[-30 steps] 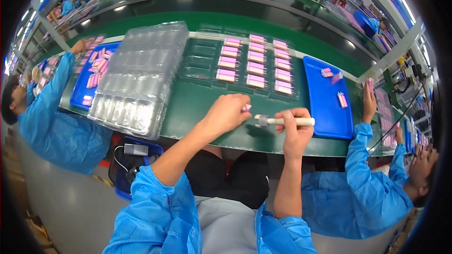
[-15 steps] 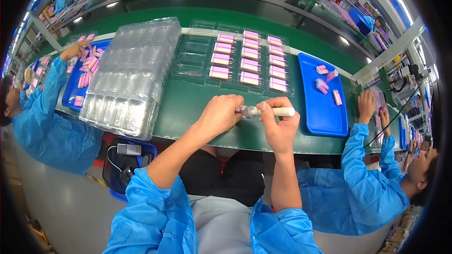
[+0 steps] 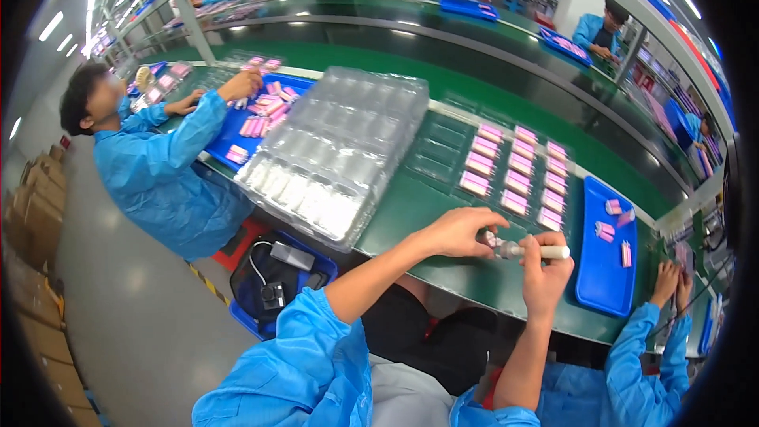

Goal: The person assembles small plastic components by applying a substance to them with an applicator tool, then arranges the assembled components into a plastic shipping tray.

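Note:
My left hand (image 3: 457,232) is closed, with thumb and fingertips pinching a small whitish-pink piece (image 3: 490,239) that is mostly hidden. My right hand (image 3: 545,275) grips a tool with a white rod-shaped handle (image 3: 555,252) and a greyish, rounded head (image 3: 507,249). The tool lies level, its head against the piece in my left fingers. Just beyond my hands, a clear compartment tray (image 3: 443,147) holds rows of pink-and-white blocks (image 3: 517,182) with thin prongs; its left column has no blocks. Right of my hands, several similar blocks lie loose in a blue tray (image 3: 605,285).
A tall stack of clear plastic trays (image 3: 340,142) stands on the green bench (image 3: 411,245) to the left. Beyond it, a co-worker's hand (image 3: 241,85) reaches over another blue tray of blocks. Another co-worker's hands (image 3: 670,283) work at right. A blue bin (image 3: 257,320) with devices sits below the bench.
The view has swung left, so bench and hands appear farther right. My hands keep the same hold, tool head still at the piece. The left co-worker comes more fully into sight.

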